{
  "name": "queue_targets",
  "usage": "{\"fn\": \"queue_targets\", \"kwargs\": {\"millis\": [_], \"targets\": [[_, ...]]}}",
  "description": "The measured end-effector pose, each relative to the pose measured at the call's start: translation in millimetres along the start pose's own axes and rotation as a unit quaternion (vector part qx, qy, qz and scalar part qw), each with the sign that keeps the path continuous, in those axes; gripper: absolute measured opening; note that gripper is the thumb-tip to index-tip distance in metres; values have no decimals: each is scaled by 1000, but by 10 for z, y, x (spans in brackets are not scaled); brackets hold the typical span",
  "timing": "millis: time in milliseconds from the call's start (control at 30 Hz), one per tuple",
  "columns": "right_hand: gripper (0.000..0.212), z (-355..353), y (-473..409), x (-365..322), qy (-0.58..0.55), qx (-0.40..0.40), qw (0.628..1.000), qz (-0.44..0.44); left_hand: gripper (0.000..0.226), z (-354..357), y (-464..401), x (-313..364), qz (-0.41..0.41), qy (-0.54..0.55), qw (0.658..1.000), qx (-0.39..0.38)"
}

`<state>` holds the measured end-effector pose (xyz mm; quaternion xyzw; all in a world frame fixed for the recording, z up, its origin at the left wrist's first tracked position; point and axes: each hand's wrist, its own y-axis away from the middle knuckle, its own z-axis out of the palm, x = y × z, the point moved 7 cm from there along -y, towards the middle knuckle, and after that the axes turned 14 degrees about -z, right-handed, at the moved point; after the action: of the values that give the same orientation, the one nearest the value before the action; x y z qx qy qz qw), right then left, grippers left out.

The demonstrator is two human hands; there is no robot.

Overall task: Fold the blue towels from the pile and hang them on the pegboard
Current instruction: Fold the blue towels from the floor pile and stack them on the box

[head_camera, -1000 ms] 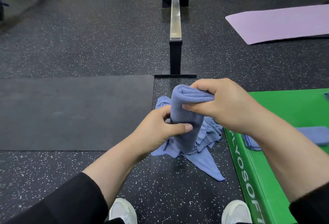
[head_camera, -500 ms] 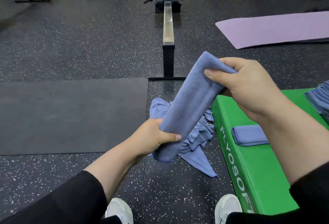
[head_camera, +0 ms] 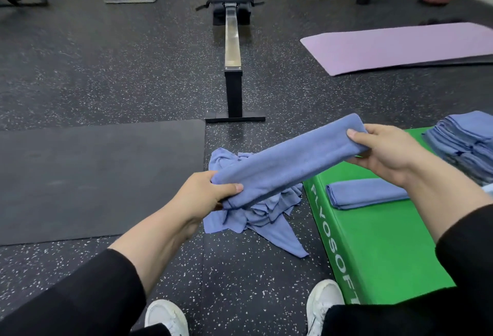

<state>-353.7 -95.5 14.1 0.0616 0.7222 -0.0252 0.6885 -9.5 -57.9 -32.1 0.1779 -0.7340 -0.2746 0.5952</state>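
Observation:
I hold a folded blue towel [head_camera: 288, 159] as a long narrow strip, slanting up to the right. My left hand [head_camera: 205, 191] grips its lower left end. My right hand [head_camera: 384, 154] grips its upper right end above the green box. Below the strip a crumpled pile of blue towels [head_camera: 256, 213] lies on the floor. One folded towel [head_camera: 365, 193] lies flat on the green foam box [head_camera: 378, 250]. A stack of folded blue towels [head_camera: 464, 143] sits at the box's far right. No pegboard is in view.
A rowing machine [head_camera: 232, 42] runs away from me in the middle of the speckled floor. A black mat [head_camera: 93, 175] lies to the left, a purple mat [head_camera: 400, 44] at the right rear. My white shoes [head_camera: 322, 301] stand at the bottom beside the box.
The towel has gone from a short upright bundle to a long stretched strip. My right hand moved up and right, over the box. The view shifted right, showing the stack.

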Motion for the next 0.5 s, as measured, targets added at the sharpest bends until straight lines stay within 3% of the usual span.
{"fn": "queue_targets", "kwargs": {"millis": [233, 400, 500], "targets": [[11, -1095, 177, 275, 87, 41, 994, 54, 23, 919, -66, 183, 6, 10, 998, -69], [15, -1938, 381, 995, 181, 108, 971, 109, 8, 1826, -402, -92, -39, -4, 994, -98], [15, -2377, 493, 1542, 259, 115, 947, 154, 10, 2308, -624, -447, -90, -11, 991, -104]]}}
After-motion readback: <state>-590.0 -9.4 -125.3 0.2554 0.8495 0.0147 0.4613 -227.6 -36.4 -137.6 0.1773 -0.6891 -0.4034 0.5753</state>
